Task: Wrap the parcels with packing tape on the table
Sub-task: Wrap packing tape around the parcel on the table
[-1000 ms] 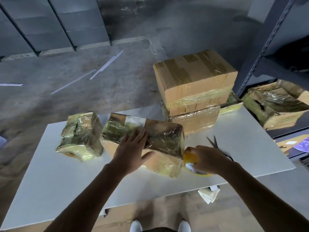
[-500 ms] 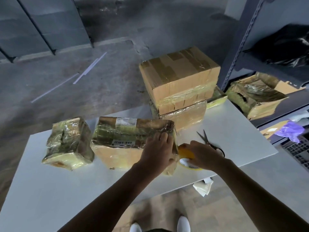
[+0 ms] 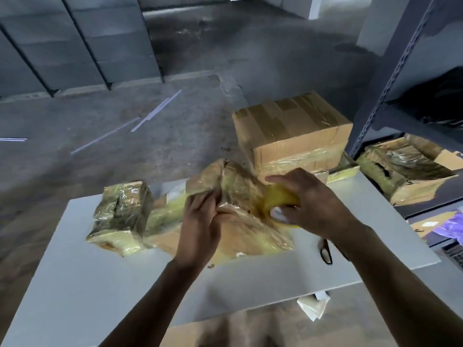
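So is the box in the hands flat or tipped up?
Tipped up. The parcel leans with its near edge on the table, far corner raised; the left hand grips it, the right hand holds the tape roll.

Black-handled scissors (image 3: 325, 250) lie flat, partly hidden. A grey steel rack (image 3: 390, 78) stands at the right. Its lower shelf holds a torn open carton (image 3: 411, 176), and a black bag (image 3: 436, 96) sits on the shelf above. Crumpled paper (image 3: 314, 305) lies on the concrete floor (image 3: 200, 58). White strips (image 3: 157, 110) lie near grey panels (image 3: 75, 41).
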Available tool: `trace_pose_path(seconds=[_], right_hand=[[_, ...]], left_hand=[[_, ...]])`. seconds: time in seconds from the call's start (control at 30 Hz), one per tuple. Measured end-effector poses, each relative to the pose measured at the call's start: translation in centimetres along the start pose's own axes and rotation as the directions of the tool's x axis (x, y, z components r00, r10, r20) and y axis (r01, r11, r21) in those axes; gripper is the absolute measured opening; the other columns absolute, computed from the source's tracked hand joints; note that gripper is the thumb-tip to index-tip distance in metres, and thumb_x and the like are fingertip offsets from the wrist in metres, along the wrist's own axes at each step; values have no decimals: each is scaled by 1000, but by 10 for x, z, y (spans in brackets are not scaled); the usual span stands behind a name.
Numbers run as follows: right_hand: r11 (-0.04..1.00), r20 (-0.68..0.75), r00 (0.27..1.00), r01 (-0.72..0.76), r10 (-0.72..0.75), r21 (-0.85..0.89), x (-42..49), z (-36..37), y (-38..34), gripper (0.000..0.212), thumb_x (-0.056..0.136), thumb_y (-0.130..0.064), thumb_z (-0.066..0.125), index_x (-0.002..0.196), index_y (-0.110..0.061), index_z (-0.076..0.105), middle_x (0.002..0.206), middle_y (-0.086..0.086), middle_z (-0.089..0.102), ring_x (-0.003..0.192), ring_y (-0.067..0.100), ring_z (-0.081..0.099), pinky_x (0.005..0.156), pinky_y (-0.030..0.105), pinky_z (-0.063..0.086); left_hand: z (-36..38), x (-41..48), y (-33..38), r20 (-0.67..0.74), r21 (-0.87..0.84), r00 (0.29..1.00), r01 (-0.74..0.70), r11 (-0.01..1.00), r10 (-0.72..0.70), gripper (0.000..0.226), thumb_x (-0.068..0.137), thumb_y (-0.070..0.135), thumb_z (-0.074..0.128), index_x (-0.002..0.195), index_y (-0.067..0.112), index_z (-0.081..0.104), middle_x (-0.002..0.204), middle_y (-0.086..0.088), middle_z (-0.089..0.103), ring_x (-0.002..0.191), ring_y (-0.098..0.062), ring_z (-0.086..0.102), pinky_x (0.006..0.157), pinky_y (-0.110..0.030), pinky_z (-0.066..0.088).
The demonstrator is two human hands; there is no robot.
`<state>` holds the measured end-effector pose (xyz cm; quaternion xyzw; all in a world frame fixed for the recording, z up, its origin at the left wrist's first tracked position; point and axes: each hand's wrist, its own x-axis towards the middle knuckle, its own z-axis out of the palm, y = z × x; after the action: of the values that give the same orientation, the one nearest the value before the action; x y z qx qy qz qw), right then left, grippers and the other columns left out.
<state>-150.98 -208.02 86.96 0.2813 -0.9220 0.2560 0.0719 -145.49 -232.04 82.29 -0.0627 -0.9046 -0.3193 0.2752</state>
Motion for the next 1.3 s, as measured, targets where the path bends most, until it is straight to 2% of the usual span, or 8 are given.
trace_pose_path(seconds=[0.23, 0.33, 0.43, 0.53, 0.73, 0.9, 1.03, 1.3], right_hand=[[965, -32, 999, 46, -39, 260, 40, 3, -43, 68, 78, -16, 64, 133, -48, 41, 127, -18, 47, 113, 0, 45, 89, 7, 32], [959, -56, 996, 84, -72, 269, 56, 12, -59, 64, 74, -23, 61, 128, -51, 40, 120, -28, 43, 106, -10, 41, 83, -3, 28], [976, -40, 990, 143, -139, 162, 68, 23, -78, 64, 77, -17, 64, 125, -49, 38, 116, -24, 48, 100, 0, 49, 80, 16, 38], [979, -83, 982, 176, -167, 104, 75, 32, -87, 63, 76, -26, 64, 126, -51, 35, 119, -17, 51, 97, 11, 55, 79, 27, 41], [914, -77, 983, 181, -164, 363, 73, 45, -74, 74, 80, -12, 73, 119, -65, 39, 115, -44, 46, 105, -14, 49, 77, 2, 40], [947, 45, 960, 265, -277, 184, 88, 20, -70, 61, 76, -17, 64, 130, -42, 52, 116, -26, 49, 103, -3, 50, 85, 10, 38], [962, 235, 934, 274, -269, 10, 93, -4, -67, 58, 76, -40, 60, 128, -57, 41, 97, -43, 46, 90, -2, 51, 73, 13, 37], [948, 327, 922, 274, -210, -163, 97, -11, -70, 49, 82, -40, 66, 125, -55, 49, 92, -22, 47, 90, 11, 55, 66, 21, 39]], left_hand=[[-43, -16, -26, -38, -243, 944, 310, 919, -328, 76, 78, 7, 76, 143, 14, 38, 125, -4, 54, 117, -17, 53, 98, -29, 44], [-63, -7, -30, -7, 119, 996, 87, 989, -86, 85, 75, 17, 80, 147, 21, 34, 144, -11, 38, 133, -22, 38, 105, -38, 41], [-75, 9, -27, 133, 487, 989, -116, 866, 58, 66, 66, 27, 83, 126, 15, 61, 149, -16, 39, 139, -39, 31, 101, -63, 37], [-80, 18, -32, 266, 508, 963, -179, 842, 44, 66, 74, 28, 80, 134, 11, 55, 141, -8, 50, 138, -30, 38, 111, -56, 30], [-88, 18, -51, 306, 507, 951, -199, 839, 41, 70, 77, 29, 76, 139, 12, 48, 143, -6, 49, 134, -25, 44, 110, -49, 34], [-94, 9, -65, 235, 472, 972, -122, 873, 9, 63, 77, 21, 76, 136, 13, 53, 140, -5, 53, 130, -25, 49, 107, -48, 40], [-98, 4, -76, 237, 427, 970, -157, 890, 57, 65, 78, 23, 76, 138, 13, 51, 142, -7, 51, 132, -26, 47, 107, -50, 40], [-105, 12, -74, 311, 519, 949, -132, 844, -43, 71, 79, 26, 74, 143, 16, 44, 149, -4, 42, 140, -23, 36, 112, -55, 26]])
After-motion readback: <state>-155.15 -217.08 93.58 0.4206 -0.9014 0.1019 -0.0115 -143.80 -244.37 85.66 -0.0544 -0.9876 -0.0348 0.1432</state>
